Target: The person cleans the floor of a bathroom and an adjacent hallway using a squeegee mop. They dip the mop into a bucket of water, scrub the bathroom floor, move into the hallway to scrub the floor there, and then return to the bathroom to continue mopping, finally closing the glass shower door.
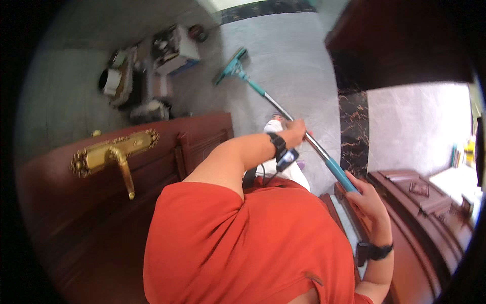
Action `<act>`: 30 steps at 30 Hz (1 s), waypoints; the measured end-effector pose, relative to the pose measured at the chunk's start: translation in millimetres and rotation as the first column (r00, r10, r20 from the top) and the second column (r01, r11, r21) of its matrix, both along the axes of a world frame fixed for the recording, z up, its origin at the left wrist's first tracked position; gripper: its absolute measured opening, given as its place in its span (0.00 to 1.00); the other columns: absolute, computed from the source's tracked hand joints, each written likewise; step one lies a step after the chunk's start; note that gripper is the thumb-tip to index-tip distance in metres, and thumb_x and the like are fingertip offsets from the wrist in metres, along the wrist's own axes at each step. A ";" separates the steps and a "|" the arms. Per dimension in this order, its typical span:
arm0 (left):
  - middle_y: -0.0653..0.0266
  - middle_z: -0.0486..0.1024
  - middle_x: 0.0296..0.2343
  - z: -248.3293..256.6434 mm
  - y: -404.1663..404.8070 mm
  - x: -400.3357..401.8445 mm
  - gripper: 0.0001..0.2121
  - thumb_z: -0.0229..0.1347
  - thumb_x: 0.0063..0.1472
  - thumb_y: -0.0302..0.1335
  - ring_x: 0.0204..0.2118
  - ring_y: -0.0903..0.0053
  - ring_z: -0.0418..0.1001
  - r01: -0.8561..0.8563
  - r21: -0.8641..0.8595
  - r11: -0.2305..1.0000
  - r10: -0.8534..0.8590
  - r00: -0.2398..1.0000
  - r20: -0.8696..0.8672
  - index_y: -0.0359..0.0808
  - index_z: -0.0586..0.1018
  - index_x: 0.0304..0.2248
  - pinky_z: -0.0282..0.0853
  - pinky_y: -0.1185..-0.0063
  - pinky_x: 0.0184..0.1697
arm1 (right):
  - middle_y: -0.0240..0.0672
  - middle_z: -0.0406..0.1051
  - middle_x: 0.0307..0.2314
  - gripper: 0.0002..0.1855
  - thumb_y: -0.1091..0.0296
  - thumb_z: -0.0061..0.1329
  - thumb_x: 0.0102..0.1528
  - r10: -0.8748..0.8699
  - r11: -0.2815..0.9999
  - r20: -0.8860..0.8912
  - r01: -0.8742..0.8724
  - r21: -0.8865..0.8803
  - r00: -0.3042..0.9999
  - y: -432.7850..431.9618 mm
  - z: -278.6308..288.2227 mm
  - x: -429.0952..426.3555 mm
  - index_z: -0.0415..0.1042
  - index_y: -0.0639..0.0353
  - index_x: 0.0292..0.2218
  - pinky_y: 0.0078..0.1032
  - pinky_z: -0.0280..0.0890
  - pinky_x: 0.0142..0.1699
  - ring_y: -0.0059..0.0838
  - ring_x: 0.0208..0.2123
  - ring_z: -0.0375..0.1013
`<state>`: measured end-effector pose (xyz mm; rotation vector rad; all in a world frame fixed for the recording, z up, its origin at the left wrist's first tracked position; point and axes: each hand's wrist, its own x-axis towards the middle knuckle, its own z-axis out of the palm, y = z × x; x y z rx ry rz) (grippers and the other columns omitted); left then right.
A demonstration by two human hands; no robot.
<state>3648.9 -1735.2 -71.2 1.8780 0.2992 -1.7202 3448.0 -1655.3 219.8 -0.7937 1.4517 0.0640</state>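
Note:
A long-handled mop or squeegee (pixel 279 104) with a metal pole and teal fittings runs diagonally in front of me. Its flat teal head (pixel 232 67) is low over the grey tiled floor, tilted; whether it touches cannot be told. My left hand (pixel 296 133) is closed around the middle of the metal pole. Around the teal grip at the pole's near end, my right hand (pixel 364 195) is closed. Both wrists wear black straps with small devices.
A dark red wooden door (pixel 205 133) with a brass lever handle (pixel 123 171) stands at the left. Beyond it are a white box (pixel 182 49) and mixed items by the wall. Carved wooden panelling (pixel 410 190) lies at right, beside a black marble floor strip (pixel 354 133).

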 end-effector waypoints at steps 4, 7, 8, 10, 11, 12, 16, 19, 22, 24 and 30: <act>0.58 0.65 0.21 49.9 83.3 -99.5 0.07 0.37 0.56 0.27 0.21 0.64 0.72 0.268 0.042 0.962 -0.231 0.890 -0.394 0.32 0.63 0.31 0.73 0.61 0.26 | 0.28 0.63 0.15 0.29 0.74 0.42 0.41 -0.167 0.986 -0.235 0.160 -0.050 0.958 82.1 80.9 -71.8 0.64 0.59 0.48 0.14 0.56 0.19 0.13 0.15 0.60; 0.56 0.69 0.25 112.5 132.1 -156.6 0.09 0.36 0.56 0.26 0.28 0.63 0.73 0.543 -0.007 0.839 -0.430 0.657 -0.620 0.32 0.64 0.34 0.73 0.62 0.31 | 0.28 0.61 0.14 0.31 0.77 0.44 0.39 -0.335 0.942 -0.308 0.318 -0.105 0.891 184.5 117.5 -115.4 0.64 0.60 0.49 0.16 0.50 0.14 0.13 0.09 0.55; 0.54 0.69 0.27 112.7 150.1 -169.6 0.10 0.35 0.55 0.25 0.30 0.62 0.73 0.563 -0.083 0.823 -0.449 0.554 -0.701 0.30 0.64 0.36 0.72 0.62 0.33 | 0.27 0.62 0.14 0.31 0.78 0.43 0.40 -0.500 0.842 -0.325 0.538 0.032 0.803 193.7 138.5 -110.5 0.62 0.61 0.50 0.15 0.49 0.13 0.13 0.08 0.54; 0.48 0.70 0.33 119.4 175.9 -192.7 0.13 0.35 0.55 0.22 0.34 0.58 0.72 0.609 -0.157 0.778 -0.481 0.416 -0.771 0.25 0.64 0.38 0.71 0.61 0.37 | 0.28 0.63 0.14 0.35 0.79 0.45 0.40 -0.653 0.716 -0.296 0.696 0.061 0.697 237.0 152.7 -117.4 0.56 0.62 0.52 0.14 0.48 0.12 0.13 0.08 0.55; 0.48 0.70 0.33 122.4 182.5 -197.2 0.13 0.35 0.55 0.22 0.34 0.58 0.72 0.620 -0.158 0.769 -0.485 0.404 -0.776 0.25 0.64 0.38 0.71 0.61 0.37 | 0.28 0.63 0.13 0.36 0.80 0.46 0.40 -0.726 0.644 -0.262 0.762 0.064 0.635 248.2 158.4 -115.6 0.55 0.63 0.53 0.13 0.48 0.11 0.13 0.08 0.55; 0.48 0.70 0.33 127.0 188.3 -199.7 0.13 0.35 0.54 0.22 0.34 0.57 0.72 0.657 -0.187 0.730 -0.525 0.364 -0.769 0.24 0.64 0.38 0.70 0.61 0.37 | 0.29 0.62 0.13 0.38 0.82 0.47 0.39 -0.748 0.623 -0.250 0.780 0.055 0.615 266.9 157.5 -112.6 0.53 0.62 0.53 0.13 0.48 0.11 0.13 0.09 0.56; 0.43 0.70 0.30 97.4 191.6 -192.6 0.13 0.37 0.54 0.24 0.31 0.54 0.73 0.778 -0.248 0.577 -0.692 0.304 -0.655 0.21 0.64 0.35 0.71 0.59 0.33 | 0.28 0.61 0.13 0.38 0.84 0.44 0.39 -0.832 0.526 -0.176 0.849 0.052 0.527 287.4 113.3 -68.8 0.53 0.62 0.54 0.15 0.49 0.12 0.15 0.09 0.56; 0.45 0.71 0.25 90.4 143.7 -160.3 0.11 0.40 0.53 0.26 0.25 0.55 0.74 0.840 -0.272 0.470 -0.818 0.298 -0.492 0.24 0.68 0.30 0.72 0.59 0.26 | 0.28 0.60 0.14 0.37 0.81 0.44 0.40 -0.830 0.532 -0.160 0.844 0.064 0.535 261.1 82.6 -40.5 0.52 0.63 0.54 0.16 0.50 0.13 0.15 0.10 0.57; 0.48 0.69 0.24 40.7 94.3 -161.1 0.12 0.41 0.54 0.26 0.23 0.54 0.73 0.772 -0.143 0.620 -0.730 0.499 -0.467 0.24 0.63 0.35 0.72 0.58 0.25 | 0.28 0.60 0.14 0.36 0.79 0.44 0.41 -0.782 0.620 -0.115 0.783 -0.047 0.613 209.1 54.1 -26.1 0.52 0.63 0.54 0.15 0.50 0.13 0.15 0.10 0.56; 0.51 0.67 0.25 45.5 41.6 -154.4 0.14 0.41 0.54 0.25 0.23 0.55 0.72 0.736 -0.100 0.670 -0.695 0.573 -0.434 0.25 0.59 0.39 0.72 0.59 0.25 | 0.28 0.60 0.13 0.37 0.79 0.43 0.42 -0.787 0.616 -0.055 0.788 -0.015 0.614 167.5 46.1 -21.8 0.51 0.63 0.54 0.15 0.49 0.13 0.15 0.10 0.56; 0.54 0.65 0.28 33.2 2.1 -157.5 0.15 0.39 0.55 0.23 0.25 0.58 0.73 0.785 -0.068 0.615 -0.738 0.543 -0.402 0.28 0.57 0.42 0.73 0.62 0.27 | 0.28 0.62 0.16 0.36 0.77 0.42 0.44 -0.874 0.486 0.041 0.868 0.101 0.485 157.2 41.9 -19.9 0.49 0.61 0.55 0.12 0.53 0.19 0.14 0.14 0.58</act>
